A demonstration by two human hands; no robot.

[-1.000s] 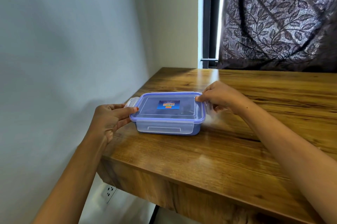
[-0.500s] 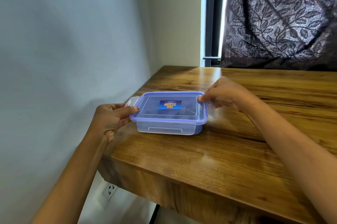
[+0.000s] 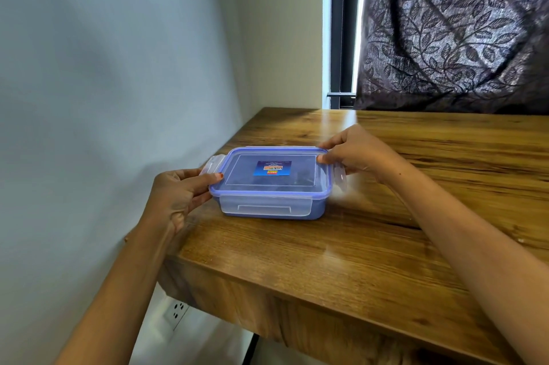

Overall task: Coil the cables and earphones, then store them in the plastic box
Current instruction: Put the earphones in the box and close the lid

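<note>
I see the plastic box (image 3: 269, 208) sitting on the tabletop (image 3: 341, 249), close to its left edge and nearer the front-left corner than the back. Its blue lid (image 3: 300, 185) is on. The left hand (image 3: 178, 195) grips the box's left end, thumb pressed on the lid's rim and fingers curled against the side, just beside the raised left clip (image 3: 212, 163). The right hand (image 3: 359, 150) holds the right end, thumb on the rim, fingers curled by the right clip (image 3: 341, 178), which sticks outward. 1 label (image 3: 272, 168) sits mid-lid. I cannot tell what lies inside.
</note>
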